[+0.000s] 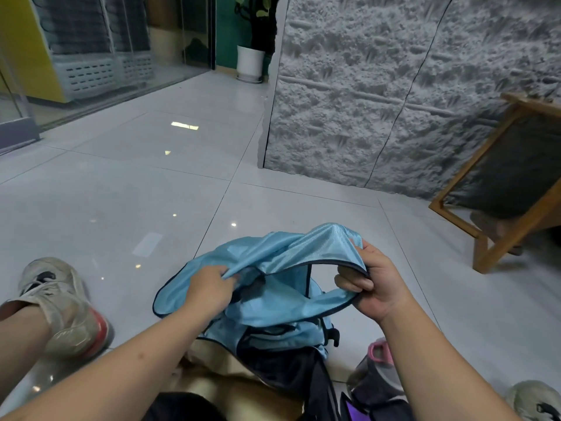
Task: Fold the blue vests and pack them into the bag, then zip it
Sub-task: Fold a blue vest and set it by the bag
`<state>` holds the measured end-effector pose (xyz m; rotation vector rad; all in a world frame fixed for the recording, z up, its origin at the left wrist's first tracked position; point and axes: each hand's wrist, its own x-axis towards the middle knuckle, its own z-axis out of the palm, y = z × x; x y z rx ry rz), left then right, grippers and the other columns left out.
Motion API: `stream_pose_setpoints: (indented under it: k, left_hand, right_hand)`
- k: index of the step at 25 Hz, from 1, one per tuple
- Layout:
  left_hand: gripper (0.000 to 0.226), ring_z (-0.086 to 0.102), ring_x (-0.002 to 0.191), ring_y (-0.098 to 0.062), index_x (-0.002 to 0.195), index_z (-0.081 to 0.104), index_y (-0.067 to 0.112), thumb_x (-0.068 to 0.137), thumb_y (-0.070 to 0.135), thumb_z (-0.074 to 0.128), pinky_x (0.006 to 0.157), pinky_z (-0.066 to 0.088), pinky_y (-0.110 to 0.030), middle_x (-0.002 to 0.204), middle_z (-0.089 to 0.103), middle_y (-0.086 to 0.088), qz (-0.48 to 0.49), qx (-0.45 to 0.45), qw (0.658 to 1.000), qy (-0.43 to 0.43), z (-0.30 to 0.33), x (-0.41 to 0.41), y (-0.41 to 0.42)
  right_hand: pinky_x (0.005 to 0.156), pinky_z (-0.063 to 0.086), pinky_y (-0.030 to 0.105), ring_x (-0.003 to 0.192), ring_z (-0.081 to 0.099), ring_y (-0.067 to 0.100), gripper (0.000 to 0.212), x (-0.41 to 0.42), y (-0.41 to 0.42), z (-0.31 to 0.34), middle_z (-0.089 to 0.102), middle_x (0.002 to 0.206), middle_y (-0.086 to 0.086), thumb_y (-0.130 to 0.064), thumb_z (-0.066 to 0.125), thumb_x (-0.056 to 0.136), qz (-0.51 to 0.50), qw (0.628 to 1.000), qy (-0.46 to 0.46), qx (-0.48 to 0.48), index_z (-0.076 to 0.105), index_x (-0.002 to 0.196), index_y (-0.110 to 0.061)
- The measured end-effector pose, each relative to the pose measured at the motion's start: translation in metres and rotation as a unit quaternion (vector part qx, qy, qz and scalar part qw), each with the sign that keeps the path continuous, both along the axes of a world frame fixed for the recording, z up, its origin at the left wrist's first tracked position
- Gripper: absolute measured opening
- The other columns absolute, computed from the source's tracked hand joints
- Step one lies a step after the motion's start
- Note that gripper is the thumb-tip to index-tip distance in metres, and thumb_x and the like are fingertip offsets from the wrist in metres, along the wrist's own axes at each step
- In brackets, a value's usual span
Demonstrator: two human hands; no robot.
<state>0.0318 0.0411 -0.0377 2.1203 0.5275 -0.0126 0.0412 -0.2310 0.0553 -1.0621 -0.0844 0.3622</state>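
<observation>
The right hand (pixel 375 287) has its grip closed on the dark-trimmed edge of a blue vest (pixel 273 287), thumb on top and fingers curled under the hem, so that one opening of the garment hangs as a loop just left of the palm. The left hand (pixel 209 288) is also closed, pinching a bunch of the same vest's fabric near its middle, knuckles up. Between the two hands the vest is lifted and crumpled, not flat; its upper fold rises above the right hand and its left lobe droops toward the floor (pixel 136 183).

Directly beneath the held vest, more blue fabric with dark trim (pixel 282 332) lies heaped on top of a dark bag (pixel 291 369), which sits on the floor close to the person's lap. Whether that lower fabric is a second vest or the tail of the held one cannot be told. The bag's mouth appears open, with the blue fabric resting at it.

Just right of the bag stands a bottle with a pink top (pixel 378 366), touching or nearly touching the bag's side. A worn shoe (pixel 63 308) on the person's left foot rests on the floor well to the left; another shoe (pixel 534 401) shows at the lower right corner. A wooden-framed chair (pixel 498 189) stands against the textured grey wall (pixel 379 86) at the right, and a white plant pot (pixel 249 63) sits far back beside the wall's end.
</observation>
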Motion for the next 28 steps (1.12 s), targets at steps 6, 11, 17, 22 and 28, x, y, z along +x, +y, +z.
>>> stream_pose_setpoints:
  k: [6,11,17,22,28]
  left_hand:
    - [0.035,0.031,0.055,-0.019,0.062,0.046,0.016,0.093,0.019,0.062,0.053,0.026,-0.028,0.05,0.038,0.005,-0.002,-0.156,0.985,-0.08,0.038,0.003,0.002]
    - [0.01,0.051,0.067,-0.02,0.104,0.067,0.021,0.094,0.018,0.066,0.062,0.044,-0.033,0.083,0.059,-0.005,-0.03,-0.182,0.977,-0.109,0.056,0.007,-0.005]
    - [0.024,0.053,0.099,-0.022,0.094,0.064,0.018,0.092,0.041,0.069,0.086,0.043,-0.031,0.1,0.057,0.0,0.0,0.086,0.984,-0.159,0.085,-0.012,-0.039]
    - [0.088,0.075,0.079,-0.028,0.085,0.076,0.003,0.083,0.084,0.044,0.085,0.059,-0.038,0.08,0.078,-0.002,-0.165,-0.205,0.961,-0.086,0.132,-0.02,-0.065]
    - [0.016,0.078,0.085,-0.023,0.107,0.079,0.013,0.094,0.019,0.074,0.069,0.06,-0.029,0.096,0.08,-0.012,-0.18,-0.337,0.914,-0.139,0.169,-0.043,-0.075]
  right_hand:
    - [0.047,0.044,0.023,0.054,0.057,0.013,0.016,-0.004,0.003,-0.004,0.064,0.071,0.005,-0.011,0.057,0.098,-0.093,0.99,0.04,-0.102,0.072,0.09,-0.009]
    - [0.068,0.054,0.033,0.074,0.068,0.024,0.017,-0.008,0.007,0.0,0.072,0.088,0.015,-0.011,0.061,0.092,-0.055,0.993,0.044,-0.094,0.076,0.096,-0.004]
    - [0.066,0.057,0.03,0.084,0.069,0.028,0.046,-0.006,0.019,0.022,0.073,0.101,0.018,0.015,0.046,0.087,0.018,0.989,-0.056,-0.136,0.072,0.121,0.0]
    - [0.086,0.06,0.054,0.096,0.072,0.041,0.052,-0.015,0.035,0.045,0.072,0.109,0.027,0.021,0.059,0.084,0.043,0.958,-0.14,-0.246,0.079,0.116,-0.015]
    - [0.079,0.06,0.057,0.082,0.07,0.033,0.045,-0.017,0.046,0.089,0.065,0.096,0.012,0.016,0.065,0.085,-0.014,0.929,-0.202,-0.31,0.081,0.105,-0.021]
